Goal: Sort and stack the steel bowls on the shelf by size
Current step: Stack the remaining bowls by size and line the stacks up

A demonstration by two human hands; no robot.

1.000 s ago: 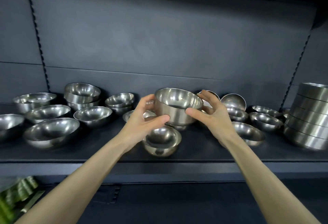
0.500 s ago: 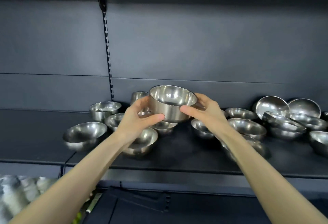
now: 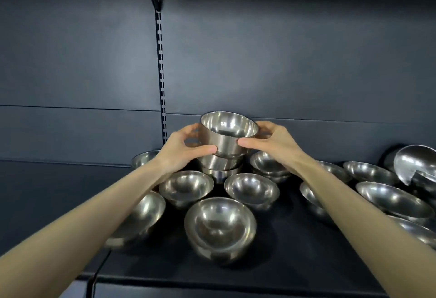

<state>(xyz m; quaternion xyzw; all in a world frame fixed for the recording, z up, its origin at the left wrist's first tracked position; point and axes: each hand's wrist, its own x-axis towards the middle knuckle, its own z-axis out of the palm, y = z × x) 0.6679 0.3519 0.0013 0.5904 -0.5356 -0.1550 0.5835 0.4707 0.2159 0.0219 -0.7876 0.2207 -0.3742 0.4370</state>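
You carry the steel bowl leftward along the shelf, and now it's right over the stack of straight-walled bowls by the back panel, its base down at the stack's top rim. Your left hand and right hand reach further back with it. Your view swings left too: the slotted upright now stands near the middle.

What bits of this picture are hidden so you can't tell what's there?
Head view: the stack under the held bowl; that bowl, the left hand and the right hand hide its bowl count and whether they touch.
Head view: the left bowl, half covered by the left forearm.
Head view: the right bowl, mostly behind the right forearm.
Head view: the tilted bowl, cut off by the right edge.
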